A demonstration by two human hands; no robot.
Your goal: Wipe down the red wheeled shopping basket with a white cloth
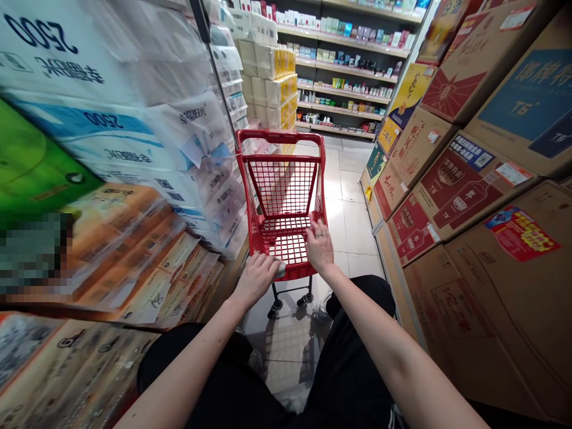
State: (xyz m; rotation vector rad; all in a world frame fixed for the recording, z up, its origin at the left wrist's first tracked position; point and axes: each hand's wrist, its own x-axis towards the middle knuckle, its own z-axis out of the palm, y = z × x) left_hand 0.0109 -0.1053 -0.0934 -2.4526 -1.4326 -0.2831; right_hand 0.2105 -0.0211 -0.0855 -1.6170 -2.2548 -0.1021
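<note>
A red plastic shopping cart [277, 136] with grid sides stands in front of me in the aisle. My left hand [259, 273] is curled at the cart's near left corner. Beneath its fingers shows a small pale grey cloth-like piece [280, 270], pressed against the cart's rim; its exact kind is unclear. Over the near right side of the cart is my right hand [320, 245], with a ring on one finger. Its fingers are slightly bent, apart and a little blurred, and I see nothing in them. The cart's basket shows bare white-lit grid.
Tall stacks of wrapped tissue packs [192, 131] line the left side close by. Stacked cardboard boxes [469, 190] wall the right. Ahead, shelves [348, 68] hold small packaged goods. Tiled floor [351, 196] runs between, and my knees flank the cart's near end.
</note>
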